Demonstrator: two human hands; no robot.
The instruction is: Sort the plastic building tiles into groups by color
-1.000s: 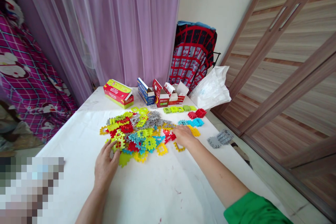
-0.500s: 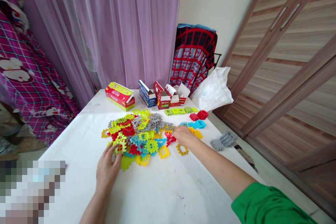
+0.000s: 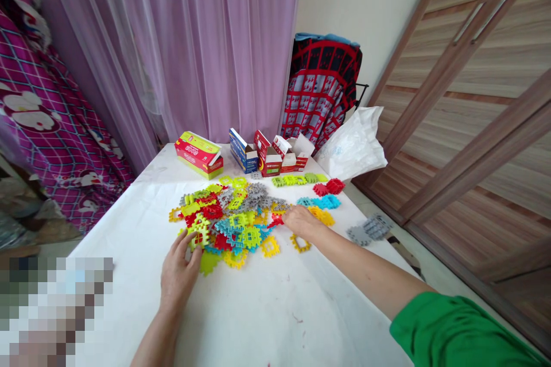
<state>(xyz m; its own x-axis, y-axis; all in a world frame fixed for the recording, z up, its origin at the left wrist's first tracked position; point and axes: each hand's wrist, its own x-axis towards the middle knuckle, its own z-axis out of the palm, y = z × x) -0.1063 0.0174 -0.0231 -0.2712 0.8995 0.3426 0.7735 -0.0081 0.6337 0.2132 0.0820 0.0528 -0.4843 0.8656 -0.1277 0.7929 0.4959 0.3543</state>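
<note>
Head camera is showing the left hand (image 3: 179, 268) lying loosely open, touching a lime-green toothed plastic piece (image 3: 200, 231) at the left of a multicoloured heap (image 3: 241, 219). The half-curled right hand (image 3: 301, 221) is touching a red toothed plastic piece (image 3: 275, 221) at the heap's right; any grip is hidden.

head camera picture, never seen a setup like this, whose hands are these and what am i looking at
There's no machine: these are a person's bare hands, seen from a camera worn on that person's head, looking forward and down. On the white-covered table lies a pile of toothed plastic pieces, with smaller colour groups to the right and cardboard boxes behind. The left hand is loosely open at the pile's near edge. The right hand is by a red piece; whether its grip has closed isn't clear.
</note>
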